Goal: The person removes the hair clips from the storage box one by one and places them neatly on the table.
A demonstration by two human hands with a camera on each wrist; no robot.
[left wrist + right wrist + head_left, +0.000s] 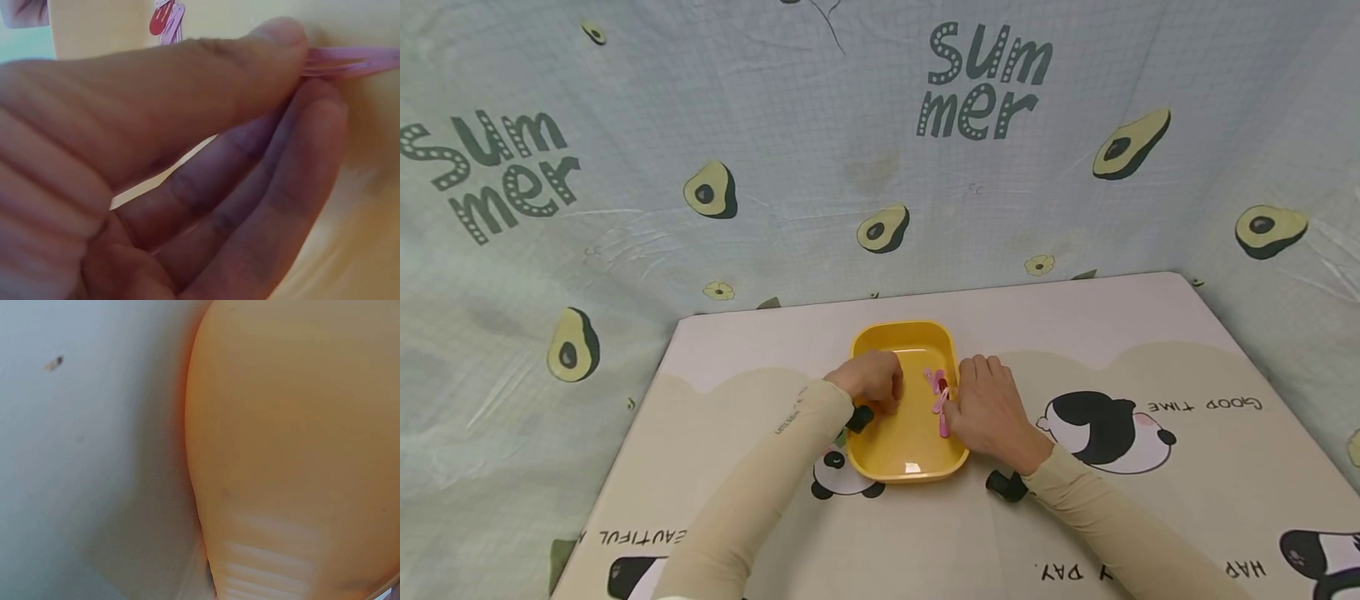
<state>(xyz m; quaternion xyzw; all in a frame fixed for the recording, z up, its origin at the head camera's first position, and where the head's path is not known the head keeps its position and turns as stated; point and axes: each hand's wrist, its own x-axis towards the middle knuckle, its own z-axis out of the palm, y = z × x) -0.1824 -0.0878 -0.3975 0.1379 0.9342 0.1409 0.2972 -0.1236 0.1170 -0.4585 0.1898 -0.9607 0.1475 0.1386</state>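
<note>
Pink hair clip [359, 54] held over a yellow tray [887, 448].
Left hand [872, 382]: fingers pinching the clip. Right hand [988, 410]: at the tray's right rim, beside pink and red clips [944, 424]; whether its fingers grip cannot be told.

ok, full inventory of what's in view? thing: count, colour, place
tray: 1, yellow, on table
held clip: 1, pink, pinched in left hand
other pink clips: several, exact count unclear, pink, tray's right side
red clip: 1 seen, red, among those
table: 1, pale pink and beige, printed, under tray
curtain: pale blue-grey, avocado print, behind table
wrist cameras: 2, black, at wrists
sleeves: 2, beige, on arms
left hand: 1, over tray
right hand: 1, at tray's right rim
</note>
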